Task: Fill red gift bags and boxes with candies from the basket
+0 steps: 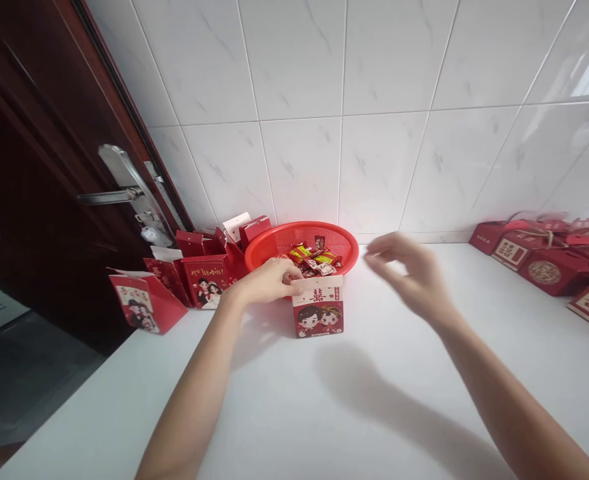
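Observation:
A red gift box with a white top edge and two cartoon faces stands upright on the white table, in front of a red mesh basket. Wrapped candies lie in the basket. My left hand pinches the top left edge of the box between thumb and fingers. My right hand hangs in the air to the right of box and basket, its thumb and fingers apart, slightly blurred, with nothing visible between them.
Several red gift boxes stand left of the basket, near a dark door with a metal handle. More red boxes are at the far right. A tiled wall rises behind the table.

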A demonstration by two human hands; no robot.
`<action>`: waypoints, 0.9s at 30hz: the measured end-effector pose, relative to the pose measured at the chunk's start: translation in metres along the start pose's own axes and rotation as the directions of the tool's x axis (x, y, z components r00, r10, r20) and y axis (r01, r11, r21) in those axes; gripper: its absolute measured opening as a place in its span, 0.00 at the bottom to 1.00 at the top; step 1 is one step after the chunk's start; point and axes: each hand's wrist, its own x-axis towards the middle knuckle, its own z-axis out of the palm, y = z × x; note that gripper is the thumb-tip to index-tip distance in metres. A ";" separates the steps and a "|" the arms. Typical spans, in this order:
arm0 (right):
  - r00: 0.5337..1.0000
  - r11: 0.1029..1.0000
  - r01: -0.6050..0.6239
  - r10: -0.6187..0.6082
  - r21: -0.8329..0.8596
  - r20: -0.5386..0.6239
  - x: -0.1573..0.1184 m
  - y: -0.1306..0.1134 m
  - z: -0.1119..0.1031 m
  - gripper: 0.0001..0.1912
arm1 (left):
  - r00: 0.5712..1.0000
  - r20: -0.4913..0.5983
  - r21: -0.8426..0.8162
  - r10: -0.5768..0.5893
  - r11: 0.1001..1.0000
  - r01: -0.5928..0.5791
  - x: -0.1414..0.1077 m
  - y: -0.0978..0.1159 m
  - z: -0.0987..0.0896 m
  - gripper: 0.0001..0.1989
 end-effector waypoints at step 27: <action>0.421 0.913 -0.379 0.313 0.148 -0.852 -0.051 0.121 -0.136 0.27 | 1.000 0.000 -0.103 0.027 0.994 -0.026 0.005 -0.012 0.005 0.25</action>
